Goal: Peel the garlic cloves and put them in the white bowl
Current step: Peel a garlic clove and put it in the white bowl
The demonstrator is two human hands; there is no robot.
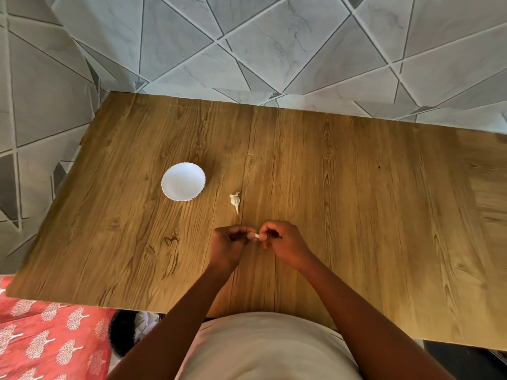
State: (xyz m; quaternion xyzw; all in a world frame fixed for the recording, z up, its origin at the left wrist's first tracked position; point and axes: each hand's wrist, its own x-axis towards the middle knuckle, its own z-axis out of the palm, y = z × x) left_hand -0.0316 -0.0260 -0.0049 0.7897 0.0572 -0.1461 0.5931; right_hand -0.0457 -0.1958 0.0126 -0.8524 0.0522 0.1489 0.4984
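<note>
Head view shows left hand and right hand pinching one small pale garlic clove between fingertips, apparently to strip skin, nearer the person than the round white scalloped bowl, which looks empty.

Table: bowl left of centre. Garlic just right of bowl, nearer the person, apart from it. Both hands, left and right, nearer still, clove pinched between them.
</note>
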